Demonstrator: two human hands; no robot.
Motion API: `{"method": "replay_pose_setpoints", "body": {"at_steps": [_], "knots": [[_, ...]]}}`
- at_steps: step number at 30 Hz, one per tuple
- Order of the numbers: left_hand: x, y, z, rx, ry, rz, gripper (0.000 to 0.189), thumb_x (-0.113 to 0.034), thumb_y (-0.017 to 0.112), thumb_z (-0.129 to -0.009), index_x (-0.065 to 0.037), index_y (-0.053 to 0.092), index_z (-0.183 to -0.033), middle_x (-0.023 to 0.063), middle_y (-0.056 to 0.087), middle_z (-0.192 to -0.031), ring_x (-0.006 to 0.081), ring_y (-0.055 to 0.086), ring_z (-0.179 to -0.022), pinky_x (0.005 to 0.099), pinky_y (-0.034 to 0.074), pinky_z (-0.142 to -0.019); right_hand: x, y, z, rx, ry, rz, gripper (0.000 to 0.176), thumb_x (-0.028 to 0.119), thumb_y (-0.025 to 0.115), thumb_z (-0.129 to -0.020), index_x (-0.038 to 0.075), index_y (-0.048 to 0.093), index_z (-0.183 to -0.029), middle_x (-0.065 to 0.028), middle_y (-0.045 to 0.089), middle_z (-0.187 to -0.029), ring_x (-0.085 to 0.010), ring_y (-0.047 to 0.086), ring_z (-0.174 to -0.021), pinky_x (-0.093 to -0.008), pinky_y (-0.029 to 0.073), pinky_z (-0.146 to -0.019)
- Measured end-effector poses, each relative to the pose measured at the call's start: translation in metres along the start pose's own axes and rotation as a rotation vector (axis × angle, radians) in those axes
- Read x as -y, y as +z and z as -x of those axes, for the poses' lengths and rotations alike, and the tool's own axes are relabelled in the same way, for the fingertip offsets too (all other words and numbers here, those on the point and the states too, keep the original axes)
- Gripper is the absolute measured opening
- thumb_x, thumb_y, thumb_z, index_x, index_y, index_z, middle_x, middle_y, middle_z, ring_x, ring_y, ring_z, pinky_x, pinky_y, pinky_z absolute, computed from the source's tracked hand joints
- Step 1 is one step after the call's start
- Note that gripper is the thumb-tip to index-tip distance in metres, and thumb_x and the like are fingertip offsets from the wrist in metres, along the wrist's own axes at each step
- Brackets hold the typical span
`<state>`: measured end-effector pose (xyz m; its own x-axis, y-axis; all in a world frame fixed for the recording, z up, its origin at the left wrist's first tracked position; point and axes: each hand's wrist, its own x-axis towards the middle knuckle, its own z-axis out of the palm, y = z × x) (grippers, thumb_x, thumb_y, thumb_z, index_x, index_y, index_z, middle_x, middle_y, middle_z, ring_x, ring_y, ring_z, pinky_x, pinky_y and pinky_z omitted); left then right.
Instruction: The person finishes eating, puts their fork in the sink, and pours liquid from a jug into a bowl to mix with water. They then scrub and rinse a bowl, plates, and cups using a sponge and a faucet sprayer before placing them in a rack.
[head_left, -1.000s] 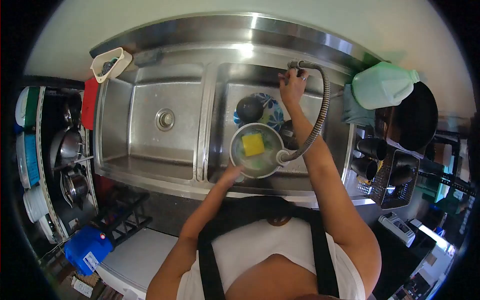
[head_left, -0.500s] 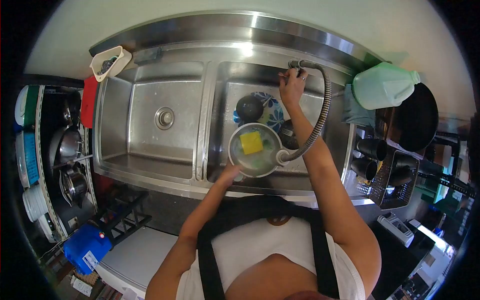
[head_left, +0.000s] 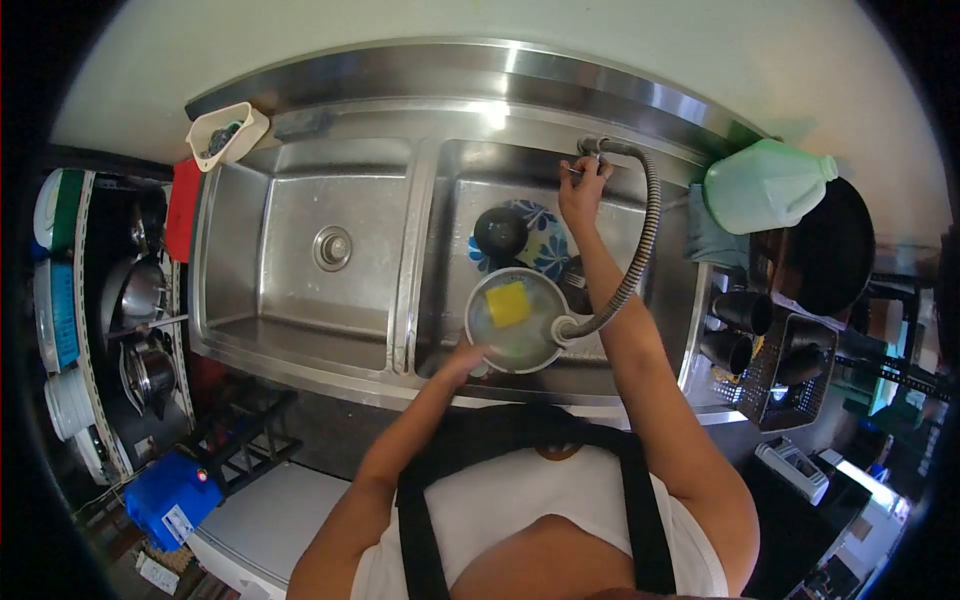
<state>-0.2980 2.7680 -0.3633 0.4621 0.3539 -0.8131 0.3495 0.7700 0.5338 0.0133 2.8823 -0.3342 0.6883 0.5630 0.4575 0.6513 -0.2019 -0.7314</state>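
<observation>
At the near rim of a round bowl (head_left: pixel 530 352) of cloudy water, my left hand (head_left: pixel 466 360) is closed on its edge. A yellow sponge (head_left: pixel 508 304) lies in the bowl, below the end of the flexible faucet hose (head_left: pixel 652 215). My right hand (head_left: pixel 583 190) has its fingers closed around the faucet handle (head_left: pixel 574 171) at the back of the right basin. Behind the bowl, a dark bowl (head_left: pixel 500 232) rests on a blue-flowered plate (head_left: pixel 545 240). Another dark item (head_left: pixel 575 280) is partly hidden by the bowl and my right arm.
The left basin (head_left: pixel 330 200) has a round drain. A cream caddy (head_left: pixel 228 136) stands at the back left corner. On the right are a green-tinted jug (head_left: pixel 765 188), a cloth (head_left: pixel 712 235), a black pan (head_left: pixel 830 245), and a basket (head_left: pixel 790 375) with dark cups.
The whole view has shifted slightly, with the sink lower in the frame. My right hand's fingers have shifted a little at the faucet handle. My left hand stays at the bowl's rim.
</observation>
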Motion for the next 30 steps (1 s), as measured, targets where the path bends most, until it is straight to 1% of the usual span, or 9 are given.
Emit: {"method": "replay_pose_setpoints", "body": {"at_steps": [4,6,11,12,13,16,19,25,30], "knots": [[0.012,-0.004,-0.013,0.094,0.010,-0.035,0.027,-0.001,0.052,-0.071,0.002,0.053,-0.098,0.0132,0.057,-0.069,0.0208,0.055,-0.046,0.0324,0.044,-0.037,-0.006,-0.016,0.001,0.119,0.248,-0.481,0.020,0.022,0.064,-0.085,0.009,0.048,-0.087,-0.0134,0.049,-0.110,-0.0315,0.049,-0.099,-0.0405,0.041,-0.080],[0.005,0.001,-0.011,0.116,-0.058,-0.036,0.026,-0.002,0.052,-0.071,0.002,0.053,-0.098,0.0122,0.057,-0.068,0.0206,0.056,-0.047,0.0324,0.045,-0.038,-0.013,-0.025,0.004,0.240,0.696,-1.405,0.015,0.028,0.057,-0.089,0.014,0.052,-0.090,-0.0107,0.050,-0.120,-0.0263,0.051,-0.104,-0.0393,0.041,-0.084],[0.021,-0.006,-0.029,0.057,-0.205,0.046,0.026,-0.004,0.054,-0.071,0.000,0.056,-0.097,0.0098,0.056,-0.069,0.0196,0.058,-0.056,0.0320,0.049,-0.045,-0.024,-0.023,0.004,0.256,0.848,-1.918,0.020,0.034,0.052,-0.091,0.020,0.056,-0.104,-0.0109,0.051,-0.126,-0.0252,0.051,-0.109,-0.0404,0.042,-0.088],[0.019,-0.013,-0.026,0.093,0.108,-0.170,0.027,-0.005,0.055,-0.071,0.000,0.056,-0.098,0.0097,0.057,-0.072,0.0199,0.059,-0.059,0.0326,0.050,-0.048,-0.028,-0.021,0.004,0.255,0.871,-1.967,0.023,0.035,0.051,-0.091,0.021,0.056,-0.109,-0.0110,0.053,-0.125,-0.0252,0.051,-0.111,-0.0402,0.041,-0.089],[0.017,-0.017,-0.025,0.128,0.420,-0.384,0.029,-0.005,0.056,-0.070,0.000,0.056,-0.098,0.0095,0.058,-0.074,0.0202,0.059,-0.062,0.0332,0.051,-0.052,-0.032,-0.020,0.003,0.259,0.869,-1.971,0.023,0.035,0.051,-0.091,0.021,0.056,-0.109,-0.0110,0.053,-0.125,-0.0252,0.051,-0.111,-0.0402,0.041,-0.089],[-0.056,-0.004,0.010,-0.138,0.121,-0.085,0.030,-0.006,0.055,-0.069,0.001,0.057,-0.098,0.0105,0.060,-0.078,0.0219,0.060,-0.065,0.0355,0.051,-0.056,-0.037,-0.018,0.000,0.299,0.988,-1.860,0.030,0.037,0.050,-0.091,0.023,0.052,-0.118,-0.0091,0.055,-0.121,-0.0267,0.053,-0.103,-0.0429,0.039,-0.088],[-0.062,-0.034,-0.016,-0.356,0.300,-0.218,0.028,-0.007,0.054,-0.069,0.002,0.057,-0.096,0.0106,0.061,-0.077,0.0222,0.062,-0.067,0.0357,0.051,-0.055,-0.034,-0.019,0.001,0.275,0.968,-1.813,0.030,0.032,0.053,-0.091,0.020,0.050,-0.119,-0.0089,0.056,-0.119,-0.0266,0.054,-0.103,-0.0416,0.041,-0.085],[-0.143,-0.044,0.005,-0.275,0.258,-0.210,0.023,-0.006,0.050,-0.071,0.005,0.053,-0.090,0.0134,0.058,-0.066,0.0221,0.059,-0.049,0.0333,0.046,-0.038,-0.034,-0.019,0.002,0.214,0.829,-1.545,0.041,0.019,0.060,-0.088,0.022,0.045,-0.127,-0.0061,0.057,-0.115,-0.0208,0.057,-0.097,-0.0353,0.047,-0.078],[-0.207,-0.042,0.020,-0.350,0.359,-0.143,0.018,-0.006,0.048,-0.073,0.006,0.051,-0.086,0.0145,0.056,-0.062,0.0226,0.056,-0.043,0.0334,0.045,-0.035,-0.011,-0.015,0.006,-0.009,0.716,-1.025,0.053,0.016,0.062,-0.087,0.011,0.039,-0.134,-0.0054,0.060,-0.092,-0.0156,0.060,-0.076,-0.0273,0.049,-0.062]]}}
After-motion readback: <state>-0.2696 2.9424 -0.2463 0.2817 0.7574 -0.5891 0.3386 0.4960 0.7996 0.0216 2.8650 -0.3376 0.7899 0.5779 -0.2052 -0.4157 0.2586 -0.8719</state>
